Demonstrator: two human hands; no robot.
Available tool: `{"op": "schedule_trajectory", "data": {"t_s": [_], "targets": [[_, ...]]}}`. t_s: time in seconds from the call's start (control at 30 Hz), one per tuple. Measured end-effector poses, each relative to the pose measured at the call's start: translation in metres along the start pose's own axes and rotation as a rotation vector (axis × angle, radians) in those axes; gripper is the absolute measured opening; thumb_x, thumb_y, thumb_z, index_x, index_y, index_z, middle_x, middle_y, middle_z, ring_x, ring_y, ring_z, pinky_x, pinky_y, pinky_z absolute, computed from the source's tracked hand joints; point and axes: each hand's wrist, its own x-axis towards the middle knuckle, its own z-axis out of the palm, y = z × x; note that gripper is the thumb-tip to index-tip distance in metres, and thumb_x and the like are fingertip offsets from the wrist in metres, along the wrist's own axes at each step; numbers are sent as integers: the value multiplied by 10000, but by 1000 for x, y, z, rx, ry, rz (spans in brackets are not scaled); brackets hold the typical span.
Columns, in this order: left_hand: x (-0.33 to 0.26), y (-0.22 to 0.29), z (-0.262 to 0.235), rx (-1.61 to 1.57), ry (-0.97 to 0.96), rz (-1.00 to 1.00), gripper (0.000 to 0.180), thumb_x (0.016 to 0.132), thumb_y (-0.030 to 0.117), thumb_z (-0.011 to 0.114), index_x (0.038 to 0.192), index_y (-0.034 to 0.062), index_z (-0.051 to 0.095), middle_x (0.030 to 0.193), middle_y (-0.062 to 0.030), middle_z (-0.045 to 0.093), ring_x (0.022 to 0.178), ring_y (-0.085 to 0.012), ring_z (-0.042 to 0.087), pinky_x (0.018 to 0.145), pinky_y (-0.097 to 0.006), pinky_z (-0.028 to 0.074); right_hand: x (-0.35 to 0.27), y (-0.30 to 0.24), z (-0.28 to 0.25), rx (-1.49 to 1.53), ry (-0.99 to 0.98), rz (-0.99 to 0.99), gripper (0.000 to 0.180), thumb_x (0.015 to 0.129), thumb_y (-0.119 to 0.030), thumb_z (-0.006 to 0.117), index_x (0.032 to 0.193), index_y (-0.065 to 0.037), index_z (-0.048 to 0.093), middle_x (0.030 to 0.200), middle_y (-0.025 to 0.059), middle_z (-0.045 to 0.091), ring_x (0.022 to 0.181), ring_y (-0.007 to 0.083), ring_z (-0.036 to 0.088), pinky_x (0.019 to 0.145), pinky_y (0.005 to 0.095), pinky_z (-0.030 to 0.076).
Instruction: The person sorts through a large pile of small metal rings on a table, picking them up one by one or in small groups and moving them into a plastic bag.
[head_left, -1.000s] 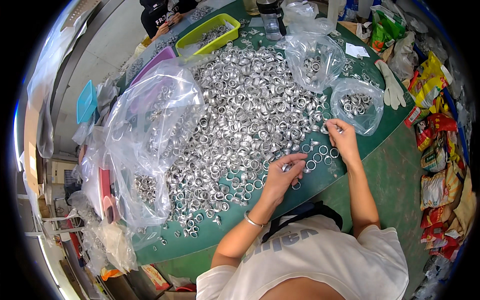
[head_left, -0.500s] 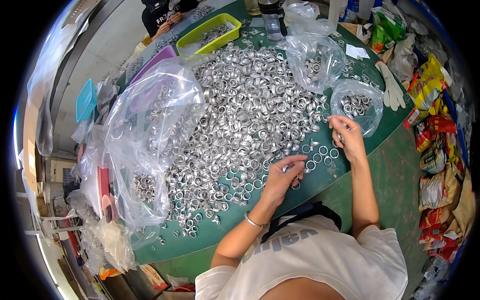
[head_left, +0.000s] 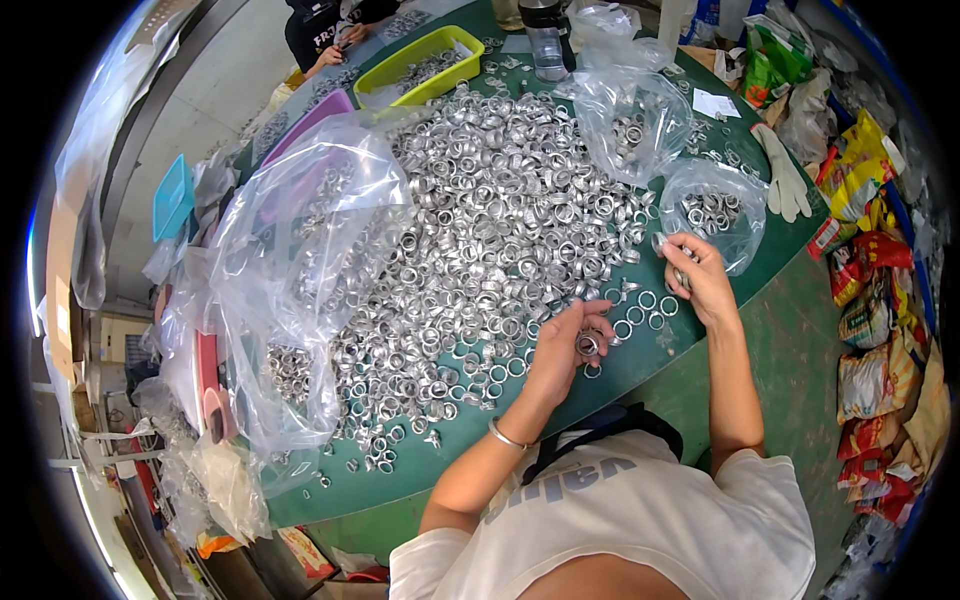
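Note:
A broad heap of silvery metal rings [head_left: 500, 200] covers much of the green table [head_left: 380, 495]. At the heap's near right edge, my left hand [head_left: 565, 350] is curled with a metal ring [head_left: 587, 345] in its fingers. My right hand [head_left: 698, 275] pinches another metal ring [head_left: 659, 241] between thumb and fingertips, with more metal showing inside the curled fingers. Several loose rings [head_left: 646, 300] lie flat on the table between my hands. Just beyond my right hand sits an open clear plastic bag [head_left: 745, 225] with metal rings in it.
Clear plastic sheeting [head_left: 270, 260] drapes over the heap's left side. A yellow-green bin [head_left: 470, 65], a purple bin [head_left: 310, 115] and a clear jug [head_left: 546, 45] stand farther back. A white glove [head_left: 783, 180] lies at the right edge. Another person's hand [head_left: 330, 57] shows at the far side.
My left hand has turned, bringing the ring in its fingers into view. The right hand has shifted slightly, and a ring now shows at its fingertips.

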Motion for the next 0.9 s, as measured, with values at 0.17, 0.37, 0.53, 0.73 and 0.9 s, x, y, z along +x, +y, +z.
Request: {"op": "schedule_trajectory", "data": {"t_s": [0.17, 0.37, 0.53, 0.73, 0.9], "targets": [[6, -4, 10, -386, -36, -202, 416, 961, 232, 330, 1238, -62, 435, 1046, -137, 584, 930, -227, 571, 802, -334, 480, -23, 10, 28, 571, -204, 19, 166, 898, -172, 524, 851, -13, 542, 1036, 158, 545, 558, 111, 488, 368, 167, 287], [2, -8, 15, -628, -107, -297, 499, 969, 387, 289, 1142, -44, 472, 1103, -155, 540, 1036, -262, 547, 952, -416, 427, -31, 10, 68, -373, -262, -809, 106, 730, -50, 632, 802, -26, 559, 980, 148, 580, 640, 186, 567, 496, 229, 441], [1, -9, 19, -744, -8, -156, 403, 959, 383, 339, 1063, 50, 541, 1049, -91, 575, 1010, -203, 553, 884, -367, 446, -51, 7, 97, -775, -154, -869, 271, 672, -46, 649, 936, -29, 594, 833, 118, 599, 748, 275, 577, 672, 320, 471], [3, -23, 6, -946, -210, -21, 315, 934, 303, 408, 1071, 52, 539, 1103, -102, 566, 1054, -224, 530, 942, -388, 411, -50, 7, 99, -564, -41, -966, 246, 714, -32, 627, 956, 0, 598, 803, 88, 606, 716, 252, 556, 639, 341, 442], [-2, -11, 17, -995, 12, -44, 267, 904, 254, 452, 1063, 57, 538, 1103, -137, 569, 1094, -264, 520, 1017, -478, 350, -57, 18, 108, -3, 235, -702, 163, 897, -47, 449, 1009, 21, 545, 818, 76, 560, 752, 156, 502, 687, 294, 420]]}}
